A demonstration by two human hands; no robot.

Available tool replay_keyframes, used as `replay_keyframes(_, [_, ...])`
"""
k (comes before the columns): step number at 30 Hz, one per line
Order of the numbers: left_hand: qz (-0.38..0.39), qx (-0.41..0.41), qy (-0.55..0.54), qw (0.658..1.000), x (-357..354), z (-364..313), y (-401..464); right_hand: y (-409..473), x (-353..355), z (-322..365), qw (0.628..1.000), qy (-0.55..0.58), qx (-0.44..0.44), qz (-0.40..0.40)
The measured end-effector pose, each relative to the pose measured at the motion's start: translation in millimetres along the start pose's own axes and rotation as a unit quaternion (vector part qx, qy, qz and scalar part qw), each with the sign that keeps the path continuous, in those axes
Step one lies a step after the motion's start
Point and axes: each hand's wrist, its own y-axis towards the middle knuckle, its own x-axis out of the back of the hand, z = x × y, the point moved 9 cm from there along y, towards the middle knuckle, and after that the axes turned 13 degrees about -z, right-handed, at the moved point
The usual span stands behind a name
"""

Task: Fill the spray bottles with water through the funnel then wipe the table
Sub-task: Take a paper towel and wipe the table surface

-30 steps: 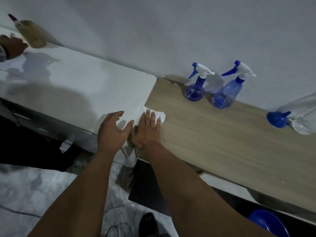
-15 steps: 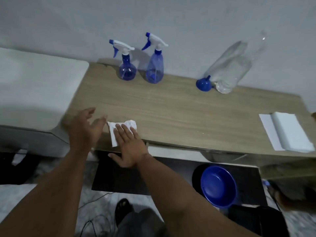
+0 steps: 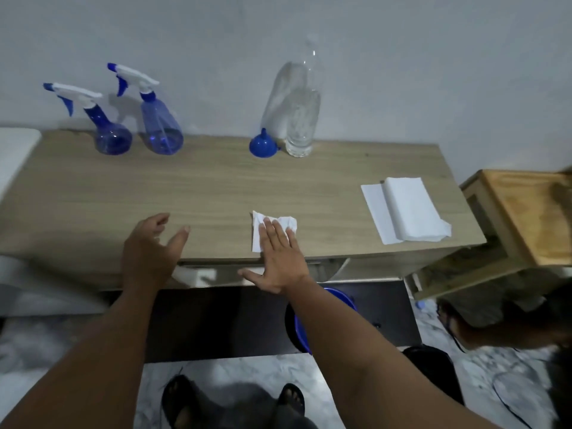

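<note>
While our right hand presses the tissue flat at the surface's near edge, fingers straight.
Our left hand hovers apart, relaxed; spray bottles line the far edge.

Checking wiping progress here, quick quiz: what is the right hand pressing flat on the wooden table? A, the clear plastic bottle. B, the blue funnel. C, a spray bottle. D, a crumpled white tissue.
D: the right hand lies with straight fingers on the crumpled white tissue near the front edge of the wooden table.
</note>
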Motion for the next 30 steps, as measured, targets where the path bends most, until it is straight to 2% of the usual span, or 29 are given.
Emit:
replay_keyframes(5, [0.007,-0.013,-0.026,1.0,-20,-39,-17,-31,10,-64,0.999,-0.014,-0.033,-0.017])
replay_keyframes(11, [0.027,0.014,-0.083,0.996,-38,-58,-29,-62,20,-119,0.994,-0.076,-0.073,0.042])
replay_keyframes(16, [0.08,0.008,-0.093,0.992,-55,-83,-30,-101,53,-163,0.982,-0.07,-0.167,0.052])
replay_keyframes(18, [0.105,0.001,-0.106,0.989,-63,-102,-31,-119,77,-178,0.967,0.001,-0.255,0.008])
replay_keyframes(19, [0.116,-0.001,-0.109,0.987,-65,-115,-33,-129,92,-185,0.947,0.044,-0.315,-0.038])
replay_keyframes(20, [0.131,-0.005,-0.111,0.985,-70,-129,-35,-141,108,-191,0.911,0.101,-0.388,-0.093])
replay_keyframes(21, [0.153,-0.011,-0.11,0.982,-75,-147,-39,-155,123,-197,0.856,0.172,-0.464,-0.15])
replay_keyframes(23, [0.217,-0.024,-0.125,0.968,-90,-185,-54,-182,143,-200,0.721,0.332,-0.56,-0.237])
replay_keyframes(25, [0.29,-0.026,-0.165,0.942,-108,-222,-76,-204,158,-196,0.589,0.466,-0.601,-0.272])
replay_keyframes(27, [0.375,-0.02,-0.185,0.908,-124,-257,-106,-223,168,-189,0.463,0.589,-0.609,-0.26])
replay_keyframes(28, [0.416,-0.015,-0.194,0.888,-129,-275,-123,-234,172,-187,0.42,0.627,-0.606,-0.252])
replay_keyframes(30, [0.494,-0.011,-0.207,0.845,-136,-312,-163,-262,184,-187,0.384,0.654,-0.605,-0.242])
